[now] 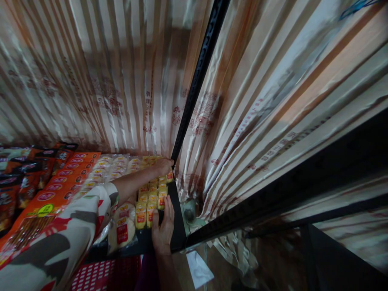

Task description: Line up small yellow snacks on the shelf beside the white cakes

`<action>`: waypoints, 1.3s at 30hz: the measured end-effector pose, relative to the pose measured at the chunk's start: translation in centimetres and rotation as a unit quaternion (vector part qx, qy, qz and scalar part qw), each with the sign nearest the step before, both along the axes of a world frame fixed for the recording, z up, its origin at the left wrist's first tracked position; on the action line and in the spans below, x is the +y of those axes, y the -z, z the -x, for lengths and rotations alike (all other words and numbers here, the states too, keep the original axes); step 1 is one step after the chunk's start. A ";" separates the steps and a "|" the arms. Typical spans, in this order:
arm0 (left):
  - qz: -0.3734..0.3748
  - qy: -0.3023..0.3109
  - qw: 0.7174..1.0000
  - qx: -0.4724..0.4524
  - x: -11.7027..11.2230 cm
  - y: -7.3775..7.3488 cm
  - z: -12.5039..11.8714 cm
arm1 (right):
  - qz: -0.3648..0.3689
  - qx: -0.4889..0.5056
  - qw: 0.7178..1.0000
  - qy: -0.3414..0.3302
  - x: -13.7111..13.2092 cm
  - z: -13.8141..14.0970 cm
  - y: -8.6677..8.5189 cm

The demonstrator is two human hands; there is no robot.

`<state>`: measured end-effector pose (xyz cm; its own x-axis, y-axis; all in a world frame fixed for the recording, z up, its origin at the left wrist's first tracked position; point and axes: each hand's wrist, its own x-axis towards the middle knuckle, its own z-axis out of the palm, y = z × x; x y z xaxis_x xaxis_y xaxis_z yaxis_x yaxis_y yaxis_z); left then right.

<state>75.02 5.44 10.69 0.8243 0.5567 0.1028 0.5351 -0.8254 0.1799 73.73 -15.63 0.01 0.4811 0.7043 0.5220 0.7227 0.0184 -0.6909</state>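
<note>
A double row of small yellow packets (150, 199) lies on a black shelf (177, 226), running away from me. My left hand (163, 165), on an arm in a patterned sleeve, reaches to the far end of the row by the black upright post (197, 81). Its fingers are curled down over the last packets. My right hand (163, 231) rests at the near end on the shelf's front edge. Its fingers are stretched flat along the right side of the packets and its thumb touches the nearest one.
Round white packets with red labels (123, 230) lie left of the yellow row, then clear bags (106, 167), orange boxes (59, 184) and dark snack bags (18, 176). A striped satin curtain (273, 101) hangs behind and to the right. A red basket (106, 275) sits below.
</note>
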 end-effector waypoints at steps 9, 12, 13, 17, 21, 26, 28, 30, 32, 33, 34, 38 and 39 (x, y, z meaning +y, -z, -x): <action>-0.042 -0.004 0.999 0.016 -0.1 0.1 -0.2 | 0.000 0.002 1.000 -0.001 -0.1 0.1 -0.2; -0.052 0.007 0.998 0.019 0.0 0.1 -0.3 | -0.004 0.000 1.000 0.002 -0.1 0.0 -0.3; -0.055 0.011 0.998 0.019 0.0 0.1 -0.3 | -0.004 0.001 1.000 0.002 -0.1 0.0 -0.3; -0.060 0.016 0.998 0.023 0.0 0.1 -0.2 | 0.005 0.005 1.000 -0.006 -0.1 0.0 -0.3; -0.063 0.015 0.997 0.029 -0.2 -0.2 -0.1 | 0.005 0.007 1.000 -0.005 -0.1 0.0 -0.2; -0.067 0.019 0.997 0.034 -0.3 -0.4 0.0 | -0.004 0.000 1.000 -0.003 -0.1 0.1 0.0; -0.069 0.021 0.997 0.035 -0.2 -0.4 0.0 | -0.003 -0.002 1.000 -0.002 -0.1 0.1 -0.1; -0.071 0.025 0.997 0.034 -0.2 -0.4 0.0 | -0.005 -0.001 1.000 0.000 -0.1 0.1 -0.1; -0.070 0.024 0.997 0.034 -0.2 -0.3 0.1 | -0.008 -0.003 1.000 0.002 -0.1 0.1 -0.2; -0.069 0.024 0.997 0.032 -0.2 -0.3 0.1 | -0.008 -0.005 1.000 0.002 -0.1 0.1 -0.2; -0.068 0.024 0.997 0.027 -0.2 -0.3 0.1 | -0.007 -0.006 1.000 0.004 -0.1 0.1 -0.2; -0.072 0.039 0.997 0.009 -0.2 -0.2 0.3 | -0.006 -0.003 1.000 0.007 -0.1 0.1 -0.2; -0.074 0.044 0.996 0.007 -0.3 -0.3 0.3 | -0.007 -0.003 1.000 0.008 -0.1 0.1 -0.1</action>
